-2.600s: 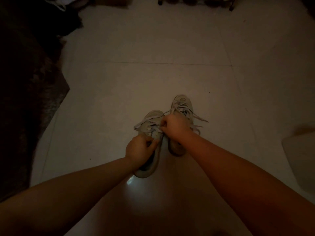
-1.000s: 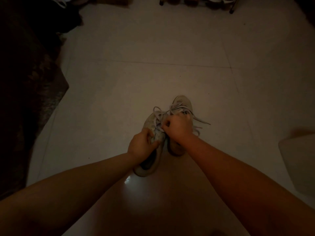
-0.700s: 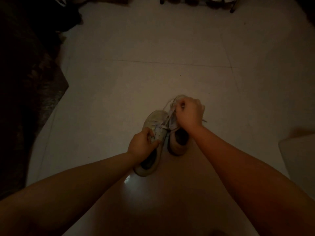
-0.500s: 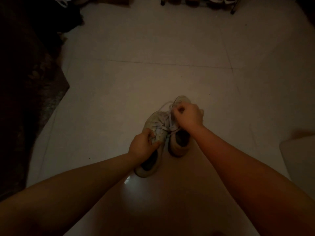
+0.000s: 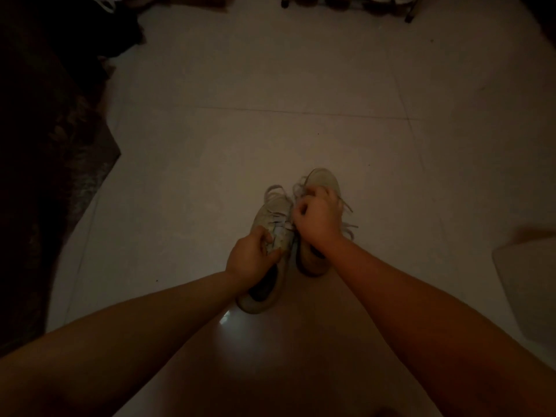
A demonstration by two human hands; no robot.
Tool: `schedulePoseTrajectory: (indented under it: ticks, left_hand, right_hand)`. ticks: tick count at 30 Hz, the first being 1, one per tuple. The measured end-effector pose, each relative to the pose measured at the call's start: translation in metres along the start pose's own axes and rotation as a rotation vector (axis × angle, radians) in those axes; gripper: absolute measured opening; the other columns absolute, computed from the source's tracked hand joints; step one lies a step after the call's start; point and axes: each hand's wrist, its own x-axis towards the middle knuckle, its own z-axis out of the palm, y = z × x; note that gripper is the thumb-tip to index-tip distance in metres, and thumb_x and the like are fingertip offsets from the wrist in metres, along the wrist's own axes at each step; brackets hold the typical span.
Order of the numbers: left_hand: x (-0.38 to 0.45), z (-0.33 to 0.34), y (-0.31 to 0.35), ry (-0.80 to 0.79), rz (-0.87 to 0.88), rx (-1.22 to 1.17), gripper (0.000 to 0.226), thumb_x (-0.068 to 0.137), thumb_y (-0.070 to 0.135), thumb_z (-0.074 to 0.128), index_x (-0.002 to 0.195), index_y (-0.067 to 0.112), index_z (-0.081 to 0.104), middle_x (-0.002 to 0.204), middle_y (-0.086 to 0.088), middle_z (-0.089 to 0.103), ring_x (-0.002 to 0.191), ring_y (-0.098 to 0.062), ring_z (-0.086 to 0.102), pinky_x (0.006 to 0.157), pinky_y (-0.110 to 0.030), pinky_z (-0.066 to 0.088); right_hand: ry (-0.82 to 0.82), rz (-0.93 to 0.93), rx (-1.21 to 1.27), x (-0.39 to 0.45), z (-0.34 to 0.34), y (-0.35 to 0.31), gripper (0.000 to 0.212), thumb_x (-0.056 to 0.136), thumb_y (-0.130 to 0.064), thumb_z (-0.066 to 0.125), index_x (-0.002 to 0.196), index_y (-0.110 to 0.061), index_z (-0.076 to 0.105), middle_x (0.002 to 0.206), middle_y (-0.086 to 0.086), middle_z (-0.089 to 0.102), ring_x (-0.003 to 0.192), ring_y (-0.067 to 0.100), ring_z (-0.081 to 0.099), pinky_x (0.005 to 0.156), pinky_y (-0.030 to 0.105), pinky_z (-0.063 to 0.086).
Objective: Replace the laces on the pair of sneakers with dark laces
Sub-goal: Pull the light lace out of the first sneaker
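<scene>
We see two pale sneakers side by side on the floor (image 5: 270,85) — the left sneaker (image 5: 272,218) and the right sneaker (image 5: 323,179). Our left hand (image 5: 251,257) grips the left sneaker's tongue area; our right hand (image 5: 319,218) is clenched around its pale lace (image 5: 278,225), between the pair.

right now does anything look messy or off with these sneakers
Only the laces. The left sneaker, gripped by the left hand, has its pale lace pulled loose in a loop past the toe, pinched by the right hand. The right sneaker trails untied lace ends on the floor.
</scene>
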Motion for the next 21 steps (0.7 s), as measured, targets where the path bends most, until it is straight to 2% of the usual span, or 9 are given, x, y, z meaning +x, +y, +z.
schedulePoseTrajectory:
  ticks: [5,7,9,10,11,13,16,18,21]
  left_hand:
    - [0.0,0.0,0.0,0.003,-0.003,-0.003,0.026,0.08,0.024,0.071,0.09,0.016,0.048,0.062,0.003,0.047,0.057,-0.014,0.046,0.053,-0.027,0.035]
    - [0.0,0.001,0.0,0.005,-0.001,0.007,0.026,0.08,0.025,0.071,0.09,0.016,0.048,0.062,0.003,0.048,0.058,-0.015,0.047,0.051,-0.026,0.033]
    - [0.001,0.001,0.0,0.004,-0.004,0.009,0.027,0.08,0.026,0.071,0.09,0.016,0.048,0.063,0.001,0.048,0.059,-0.017,0.047,0.052,-0.028,0.034]
    - [0.001,0.001,0.0,0.002,-0.004,0.007,0.027,0.08,0.026,0.071,0.089,0.016,0.048,0.063,0.001,0.048,0.058,-0.017,0.047,0.053,-0.029,0.034]
    - [0.001,0.001,0.0,0.002,-0.002,0.004,0.027,0.08,0.027,0.072,0.09,0.016,0.048,0.063,0.0,0.049,0.058,-0.017,0.048,0.054,-0.03,0.035]
    - [0.002,0.001,0.0,0.006,-0.002,0.002,0.027,0.08,0.026,0.072,0.089,0.016,0.049,0.063,0.0,0.049,0.059,-0.017,0.048,0.055,-0.03,0.036]
    - [0.002,0.001,0.0,-0.004,-0.003,0.005,0.026,0.08,0.025,0.071,0.089,0.016,0.048,0.062,0.002,0.049,0.058,-0.016,0.048,0.054,-0.03,0.037]
    - [0.003,0.001,-0.001,-0.007,-0.005,0.0,0.026,0.08,0.024,0.071,0.089,0.016,0.048,0.062,0.002,0.048,0.058,-0.015,0.048,0.054,-0.029,0.037]
    - [0.002,0.001,-0.001,-0.008,0.001,0.0,0.026,0.08,0.023,0.071,0.09,0.016,0.048,0.062,0.003,0.048,0.057,-0.014,0.047,0.054,-0.029,0.036]
  right_hand:
    - [0.324,0.3,0.382,0.028,-0.032,0.006,0.02,0.09,-0.018,0.05,0.094,-0.005,0.065,0.114,0.013,0.059,0.109,0.03,0.051,0.091,0.034,0.04]
    - [0.293,0.286,0.514,0.027,-0.038,0.008,0.019,0.094,-0.017,0.047,0.098,-0.004,0.06,0.104,0.011,0.06,0.095,0.022,0.054,0.083,0.029,0.043]
    - [0.168,0.275,0.666,0.018,-0.039,0.005,0.015,0.098,-0.017,0.042,0.099,-0.006,0.054,0.085,0.001,0.057,0.073,0.012,0.052,0.065,0.019,0.045]
    - [0.093,0.273,0.694,0.015,-0.037,0.003,0.013,0.099,-0.018,0.042,0.099,-0.008,0.051,0.081,-0.004,0.055,0.07,0.01,0.051,0.059,0.014,0.044]
    - [0.022,0.265,0.679,0.014,-0.033,0.002,0.013,0.098,-0.021,0.043,0.1,-0.01,0.05,0.081,-0.005,0.054,0.072,0.01,0.052,0.059,0.013,0.043]
    - [-0.062,0.223,0.528,0.013,-0.023,0.002,0.024,0.094,-0.031,0.053,0.103,-0.009,0.053,0.089,-0.002,0.058,0.081,0.014,0.055,0.068,0.022,0.042]
    - [-0.025,0.042,0.101,0.009,-0.008,0.007,0.026,0.087,-0.041,0.059,0.088,-0.016,0.068,0.096,0.002,0.065,0.097,0.02,0.057,0.077,0.027,0.036]
    - [-0.094,-0.049,-0.079,0.005,-0.002,0.01,0.029,0.086,-0.047,0.058,0.083,-0.022,0.072,0.111,0.003,0.061,0.118,0.023,0.046,0.091,0.033,0.031]
    - [-0.153,-0.055,-0.131,0.001,0.003,0.012,0.034,0.085,-0.053,0.057,0.09,-0.024,0.074,0.133,0.001,0.05,0.135,0.023,0.027,0.104,0.037,0.022]
